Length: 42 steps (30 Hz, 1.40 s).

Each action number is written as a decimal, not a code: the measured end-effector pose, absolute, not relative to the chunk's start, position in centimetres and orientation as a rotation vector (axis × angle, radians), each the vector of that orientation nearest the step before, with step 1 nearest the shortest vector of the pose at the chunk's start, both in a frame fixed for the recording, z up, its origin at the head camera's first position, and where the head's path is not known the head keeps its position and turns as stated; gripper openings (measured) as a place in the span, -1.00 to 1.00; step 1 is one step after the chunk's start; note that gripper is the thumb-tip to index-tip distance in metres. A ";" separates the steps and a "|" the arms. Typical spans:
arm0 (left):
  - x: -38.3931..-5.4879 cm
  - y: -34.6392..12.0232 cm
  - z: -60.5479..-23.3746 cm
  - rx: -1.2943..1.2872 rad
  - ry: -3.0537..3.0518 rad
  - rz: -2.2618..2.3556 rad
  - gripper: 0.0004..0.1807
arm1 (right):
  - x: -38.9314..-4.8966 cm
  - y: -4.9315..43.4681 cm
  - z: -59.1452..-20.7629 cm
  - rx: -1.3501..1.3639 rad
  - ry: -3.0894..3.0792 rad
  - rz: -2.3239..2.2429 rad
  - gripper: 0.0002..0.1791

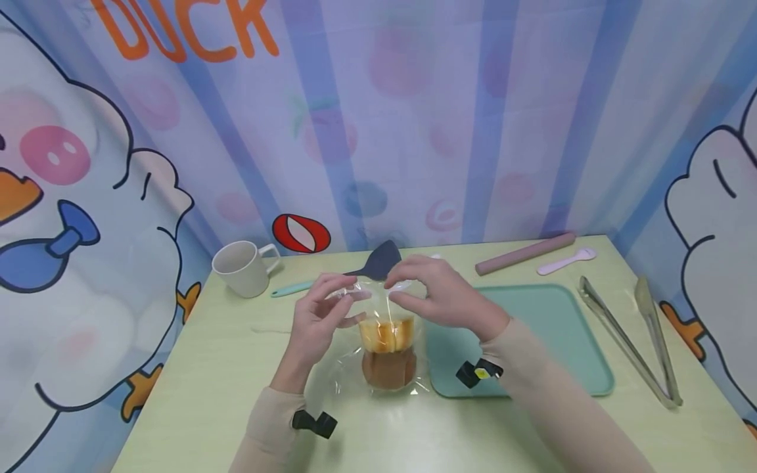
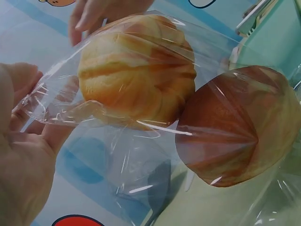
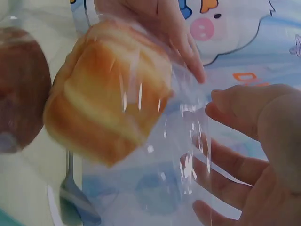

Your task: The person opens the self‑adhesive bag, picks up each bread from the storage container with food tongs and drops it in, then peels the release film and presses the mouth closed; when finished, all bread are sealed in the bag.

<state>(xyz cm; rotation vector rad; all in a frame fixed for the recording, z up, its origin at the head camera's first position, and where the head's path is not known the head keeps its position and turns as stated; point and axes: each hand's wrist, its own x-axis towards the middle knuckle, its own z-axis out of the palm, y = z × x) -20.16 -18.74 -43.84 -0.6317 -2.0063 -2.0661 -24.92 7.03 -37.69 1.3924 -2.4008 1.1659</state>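
Note:
A clear plastic bag (image 1: 378, 303) stands near the table's middle with two bread buns inside. The golden, ridged bun (image 2: 136, 70) sits above the brown bun (image 1: 388, 369). My left hand (image 1: 322, 316) holds the bag's upper left edge, with the plastic between thumb and fingers, as the left wrist view shows. At the upper right edge is my right hand (image 1: 446, 292), its thumb and fingers apart around the film. Its fingertips (image 3: 202, 141) show through or against the plastic, and I see no firm pinch there.
A teal tray (image 1: 532, 341) lies to the right, partly under my right forearm. Metal tongs (image 1: 633, 341) lie beyond it. Behind are a grey mug (image 1: 241, 269), a dark-headed spatula (image 1: 381, 259), a mauve rod (image 1: 525, 253) and a pink spoon (image 1: 564, 262). A printed curtain (image 1: 408, 131) surrounds the table.

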 end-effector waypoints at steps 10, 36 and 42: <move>-19.8 -18.1 -44.1 -0.594 -2.062 -1.953 -0.69 | -24.2 3.1 -37.4 1.431 -2.501 0.970 -0.87; -19.7 -21.1 -44.2 -0.383 -1.967 -2.100 -0.67 | -27.0 9.0 -41.4 1.085 -2.573 1.814 -0.89; -20.9 -21.3 -44.9 -0.240 -2.070 -2.107 -0.69 | -27.7 8.7 -41.9 0.973 -2.610 1.952 -0.86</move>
